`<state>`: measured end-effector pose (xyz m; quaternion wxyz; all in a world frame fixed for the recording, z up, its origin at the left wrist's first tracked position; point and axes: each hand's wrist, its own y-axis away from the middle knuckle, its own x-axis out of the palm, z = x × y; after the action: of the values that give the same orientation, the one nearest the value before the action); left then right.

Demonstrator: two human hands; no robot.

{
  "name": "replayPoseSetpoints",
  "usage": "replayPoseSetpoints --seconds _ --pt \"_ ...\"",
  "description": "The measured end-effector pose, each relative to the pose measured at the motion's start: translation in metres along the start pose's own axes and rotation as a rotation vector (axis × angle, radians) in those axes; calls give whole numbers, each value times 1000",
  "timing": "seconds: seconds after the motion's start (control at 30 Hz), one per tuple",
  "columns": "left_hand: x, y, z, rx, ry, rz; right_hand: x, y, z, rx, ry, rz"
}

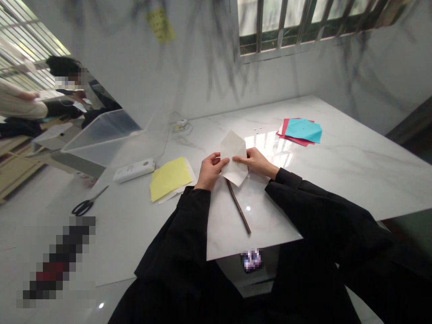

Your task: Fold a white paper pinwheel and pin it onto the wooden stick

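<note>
Between my two hands is a white paper envelope [233,146], its pointed flap up, raised a little above the table. My left hand [211,170] grips its left edge, thumb on the front face and fingers behind. On the other side my right hand [258,161] pinches the right edge the same way, thumb lying across the paper. A thin brown stick [239,207] lies on the table below the envelope, its upper end hidden by the paper. Left of my left hand rests a yellow paper sheet [171,177] on top of white paper.
Blue envelopes [303,129] lie over red ones at the back right. To the left are a white oblong device [135,170], black scissors [86,206] and a clear plastic bin [101,137]. A cable [182,126] runs by the wall. People [67,67] are at far left.
</note>
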<state>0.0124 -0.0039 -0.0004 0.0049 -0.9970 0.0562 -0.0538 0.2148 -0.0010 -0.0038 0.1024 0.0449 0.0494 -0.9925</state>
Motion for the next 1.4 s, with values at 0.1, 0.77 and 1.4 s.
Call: replayPoseSetpoints --seconds 0.1,0.77,1.4 --pt "-3 -1 -4 14 -12 -18 -2 -1 -1 23 -55 -29" --pt "-1 10 -15 245 -297 42 -11 -6 -6 112 -179 -56" --pt "9 8 -9 142 -83 29 -5 -4 -1 26 -89 47"
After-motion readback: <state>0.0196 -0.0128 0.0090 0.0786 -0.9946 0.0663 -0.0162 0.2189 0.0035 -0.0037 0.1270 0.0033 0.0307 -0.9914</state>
